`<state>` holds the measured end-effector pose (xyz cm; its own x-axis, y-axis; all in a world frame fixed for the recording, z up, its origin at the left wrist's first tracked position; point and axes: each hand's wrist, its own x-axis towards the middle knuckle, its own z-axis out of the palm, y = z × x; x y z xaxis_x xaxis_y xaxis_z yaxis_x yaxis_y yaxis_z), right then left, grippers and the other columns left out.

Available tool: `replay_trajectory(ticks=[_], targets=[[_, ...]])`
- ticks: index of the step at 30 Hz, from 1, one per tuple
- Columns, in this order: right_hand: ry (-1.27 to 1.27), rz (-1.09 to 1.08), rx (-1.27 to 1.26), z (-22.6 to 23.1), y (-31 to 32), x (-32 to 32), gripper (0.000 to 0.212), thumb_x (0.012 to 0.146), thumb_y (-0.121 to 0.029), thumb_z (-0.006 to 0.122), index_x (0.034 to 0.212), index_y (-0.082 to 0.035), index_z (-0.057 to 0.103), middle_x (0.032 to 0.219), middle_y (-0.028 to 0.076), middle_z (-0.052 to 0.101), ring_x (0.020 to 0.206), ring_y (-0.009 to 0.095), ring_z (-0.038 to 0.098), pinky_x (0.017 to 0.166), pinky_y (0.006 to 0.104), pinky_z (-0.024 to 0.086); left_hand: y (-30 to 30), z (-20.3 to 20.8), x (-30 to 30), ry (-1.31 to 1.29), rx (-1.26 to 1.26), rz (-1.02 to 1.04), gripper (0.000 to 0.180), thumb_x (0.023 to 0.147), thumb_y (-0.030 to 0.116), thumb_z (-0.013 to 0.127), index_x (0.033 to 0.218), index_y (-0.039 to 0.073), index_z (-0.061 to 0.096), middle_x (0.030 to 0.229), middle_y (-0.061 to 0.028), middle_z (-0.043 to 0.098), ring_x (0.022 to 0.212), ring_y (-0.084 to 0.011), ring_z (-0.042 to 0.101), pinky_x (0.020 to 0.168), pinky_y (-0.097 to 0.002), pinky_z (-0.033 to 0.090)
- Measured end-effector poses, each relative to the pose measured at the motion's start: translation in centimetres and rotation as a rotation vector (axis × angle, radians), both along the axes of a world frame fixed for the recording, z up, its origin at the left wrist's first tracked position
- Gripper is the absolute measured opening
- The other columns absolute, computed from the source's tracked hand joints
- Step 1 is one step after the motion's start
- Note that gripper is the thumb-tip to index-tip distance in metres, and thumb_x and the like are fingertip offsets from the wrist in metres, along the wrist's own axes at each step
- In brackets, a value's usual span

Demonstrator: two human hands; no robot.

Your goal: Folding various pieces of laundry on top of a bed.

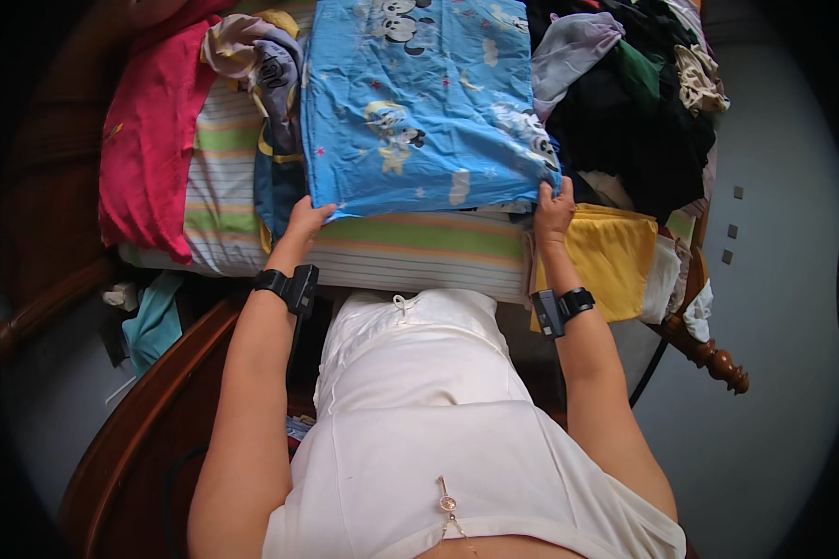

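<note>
A blue cartoon-print cloth [438, 102] lies spread out on the bed, rectangular and lightly creased. My left hand [307, 222] pinches its near left corner. At the near right corner, my right hand [555, 212] grips the cloth's edge with the fingers closed. Between the two hands the near edge runs fairly straight, a little above the striped mattress [419, 244]. The cloth's far end passes out of the top of the picture.
A red cloth [149, 149] drapes the bed's left side, beside crumpled clothes [261, 56]. To the right are a heap of dark garments [615, 130] and a folded yellow cloth [615, 252]. A curved wooden bed frame [158, 410] stands at the lower left; a turned wooden post [718, 365] juts out right.
</note>
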<state>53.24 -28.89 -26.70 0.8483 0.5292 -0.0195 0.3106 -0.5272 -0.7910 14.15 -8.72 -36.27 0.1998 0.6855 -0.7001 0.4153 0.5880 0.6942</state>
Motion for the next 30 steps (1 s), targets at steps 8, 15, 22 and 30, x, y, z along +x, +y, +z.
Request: replay_trajectory(ticks=[8, 15, 22, 30], targets=[[0.598, 0.085, -0.336, -7.1, -3.8, 2.3, 0.023, 0.082, -0.015, 0.066, 0.098, -0.001, 0.061, 0.076, 0.002, 0.061, 0.069, 0.012, 0.056, 0.061, 0.025, 0.045, -0.4, 1.3, 2.8, 0.096, 0.095, 0.133, 0.039, 0.076, 0.014, 0.071, 0.108, -0.003, 0.055, 0.096, -0.0102, 0.063, 0.083, -0.0192, 0.06, 0.074, -0.0311, 0.047], [0.571, 0.006, -0.176, -5.2, -2.0, 1.3, 0.022, 0.083, -0.018, 0.068, 0.094, -0.001, 0.06, 0.074, 0.002, 0.059, 0.064, 0.011, 0.053, 0.059, 0.0242, 0.044, 1.3, 2.2, 1.9, -0.083, -0.215, 0.036, 0.033, 0.083, 0.018, 0.066, 0.107, -0.003, 0.058, 0.094, -0.0071, 0.064, 0.083, -0.017, 0.059, 0.076, -0.0313, 0.046], [0.531, 0.122, -0.348, -6.2, -2.6, 1.4, 0.014, 0.081, -0.013, 0.069, 0.089, -0.004, 0.061, 0.075, 0.0, 0.059, 0.065, 0.011, 0.052, 0.059, 0.0275, 0.043, 2.4, 0.4, -0.8, 0.316, 0.46, -0.012, 0.03, 0.081, 0.021, 0.065, 0.103, 0.0, 0.06, 0.09, -0.0115, 0.067, 0.082, -0.0192, 0.061, 0.073, -0.0334, 0.046], [0.102, 0.036, -0.526, -5.7, -2.3, 1.2, 0.019, 0.078, -0.016, 0.066, 0.088, -0.001, 0.06, 0.081, 0.016, 0.065, 0.077, 0.033, 0.063, 0.071, 0.0388, 0.048, 1.6, -1.3, -0.7, 0.205, 0.152, -0.067, 0.041, 0.076, 0.026, 0.073, 0.101, -0.005, 0.062, 0.092, -0.0125, 0.066, 0.081, -0.0231, 0.062, 0.072, -0.0335, 0.046]])
